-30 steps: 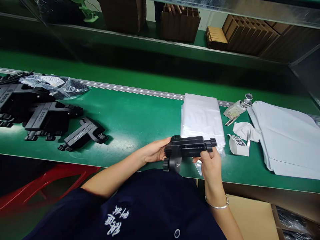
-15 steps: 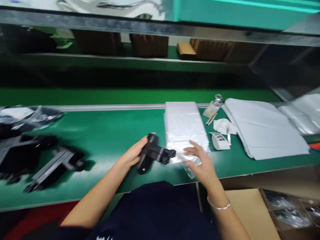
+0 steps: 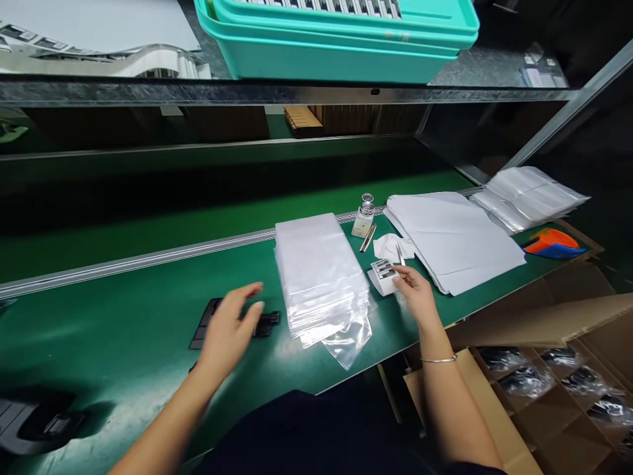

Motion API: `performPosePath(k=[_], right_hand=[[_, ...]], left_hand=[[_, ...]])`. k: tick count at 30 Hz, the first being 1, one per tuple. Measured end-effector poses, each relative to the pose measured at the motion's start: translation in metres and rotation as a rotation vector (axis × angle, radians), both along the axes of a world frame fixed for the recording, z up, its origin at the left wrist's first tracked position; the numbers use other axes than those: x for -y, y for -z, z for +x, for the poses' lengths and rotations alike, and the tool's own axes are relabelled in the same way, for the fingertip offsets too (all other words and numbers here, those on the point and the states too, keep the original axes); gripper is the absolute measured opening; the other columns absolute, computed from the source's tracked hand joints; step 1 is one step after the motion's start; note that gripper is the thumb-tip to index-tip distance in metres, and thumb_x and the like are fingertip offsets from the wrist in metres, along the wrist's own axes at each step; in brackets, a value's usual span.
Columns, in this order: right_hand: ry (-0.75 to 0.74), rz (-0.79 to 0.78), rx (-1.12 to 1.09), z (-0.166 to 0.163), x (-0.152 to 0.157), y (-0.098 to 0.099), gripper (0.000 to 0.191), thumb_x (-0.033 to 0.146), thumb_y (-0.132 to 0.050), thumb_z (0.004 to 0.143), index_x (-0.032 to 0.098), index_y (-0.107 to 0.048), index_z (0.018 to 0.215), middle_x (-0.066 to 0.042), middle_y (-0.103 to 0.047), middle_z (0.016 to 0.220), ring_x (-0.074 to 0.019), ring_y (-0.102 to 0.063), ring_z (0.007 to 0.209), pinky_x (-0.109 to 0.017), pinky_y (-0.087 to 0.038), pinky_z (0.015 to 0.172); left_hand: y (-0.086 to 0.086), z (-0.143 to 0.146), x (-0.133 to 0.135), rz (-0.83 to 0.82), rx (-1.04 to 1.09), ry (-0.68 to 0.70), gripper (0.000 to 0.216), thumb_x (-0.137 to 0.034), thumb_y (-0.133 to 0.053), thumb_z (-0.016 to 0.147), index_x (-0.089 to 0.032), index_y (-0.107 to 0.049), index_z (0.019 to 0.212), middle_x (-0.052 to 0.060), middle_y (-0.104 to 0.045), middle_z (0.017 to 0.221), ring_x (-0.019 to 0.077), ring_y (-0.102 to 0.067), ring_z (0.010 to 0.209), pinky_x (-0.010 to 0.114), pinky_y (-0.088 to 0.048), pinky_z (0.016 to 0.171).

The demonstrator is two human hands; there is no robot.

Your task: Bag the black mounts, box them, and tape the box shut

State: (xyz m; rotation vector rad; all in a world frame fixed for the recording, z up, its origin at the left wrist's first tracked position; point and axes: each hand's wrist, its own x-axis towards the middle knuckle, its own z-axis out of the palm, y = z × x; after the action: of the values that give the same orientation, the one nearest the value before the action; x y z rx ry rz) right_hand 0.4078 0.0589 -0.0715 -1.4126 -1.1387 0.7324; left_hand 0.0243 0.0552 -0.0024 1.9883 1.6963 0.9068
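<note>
L hand [image 3: 230, 333]: thumb & fingers are apart, nothing visible btw them; hand is over black plastic device, can't tell if touching.
Black plastic device [image 3: 201, 330]: lies on green tabletop [image 3: 143, 310] under L hand, partly hidden; wide part shows to left of hand, narrow end to right.
R hand [image 3: 418, 300]: thumb & fingertips are at right edge of label strip, touching it; can't tell if clamped.
Label strip [image 3: 380, 280]: white w/ black print, curled, at R fingertips.
Clear plastic bags [image 3: 319, 257]: stacked btw both hands.
White cloth [image 3: 386, 246]: just beyond R hand, w/ pointed metal tool [image 3: 400, 254] on it.
Bottle [image 3: 363, 223]: w/ metal cap, upright, farther beyond R hand.
White sheets [image 3: 457, 237]: stack, beyond R hand & to its right.
Divided carton [image 3: 544, 435]: below R hand, to right, w/ bagged items in some compartments.
</note>
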Motion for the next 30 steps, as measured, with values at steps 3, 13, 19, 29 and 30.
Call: performPosePath(k=[3,13,19,29,30], right_hand=[[0.050,0.111,-0.019,-0.014,0.014,-0.001,0.030,0.039,-0.067,0.082,0.023,-0.070,0.108,-0.005,-0.069,0.092,-0.0205,-0.063,0.085,-0.038,-0.050,0.082],[0.140,0.237,0.201,-0.026,0.043,-0.014,0.020,0.030,-0.062,0.085,0.024,-0.068,0.103,-0.003,-0.068,0.086,-0.0204,-0.064,0.082,-0.036,-0.053,0.078],[0.214,0.336,0.401,-0.016,0.040,-0.005,0.007,0.028,-0.059,0.087,0.023,-0.063,0.087,-0.004,-0.065,0.084,-0.0212,-0.062,0.082,-0.040,-0.051,0.082],[0.427,0.389,-0.063,-0.007,0.069,0.000,0.010,0.034,-0.062,0.086,0.024,-0.063,0.086,-0.007,-0.066,0.101,-0.0242,-0.063,0.099,-0.049,-0.050,0.092],[0.374,0.342,-0.251,-0.009,0.065,0.002,0.013,0.037,-0.061,0.086,0.024,-0.061,0.087,-0.007,-0.067,0.104,-0.0241,-0.064,0.100,-0.049,-0.052,0.090]], left_hand=[[0.002,0.083,-0.013,-0.243,0.257,0.408,0.037,-0.038,-0.050,0.089,-0.021,-0.062,0.119,0.009,-0.071,0.113,0.0253,-0.065,0.108,0.042,-0.050,0.097],[0.032,0.219,-0.027,-0.388,0.662,0.565,0.019,-0.027,-0.061,0.080,-0.017,-0.063,0.096,-0.006,-0.050,0.058,0.0089,-0.043,0.051,0.021,-0.031,0.052],[0.034,0.224,-0.029,-0.380,0.514,0.583,0.015,-0.025,-0.060,0.079,-0.017,-0.065,0.091,-0.007,-0.047,0.056,0.0090,-0.041,0.050,0.021,-0.031,0.051],[0.038,0.228,-0.048,-0.139,0.109,0.744,0.040,-0.027,-0.036,0.097,-0.013,-0.063,0.124,0.013,-0.065,0.127,0.0262,-0.058,0.120,0.040,-0.042,0.105],[0.039,0.230,-0.050,-0.128,0.011,0.772,0.042,-0.022,-0.038,0.095,-0.012,-0.061,0.128,0.014,-0.064,0.129,0.0269,-0.058,0.120,0.040,-0.042,0.104]])
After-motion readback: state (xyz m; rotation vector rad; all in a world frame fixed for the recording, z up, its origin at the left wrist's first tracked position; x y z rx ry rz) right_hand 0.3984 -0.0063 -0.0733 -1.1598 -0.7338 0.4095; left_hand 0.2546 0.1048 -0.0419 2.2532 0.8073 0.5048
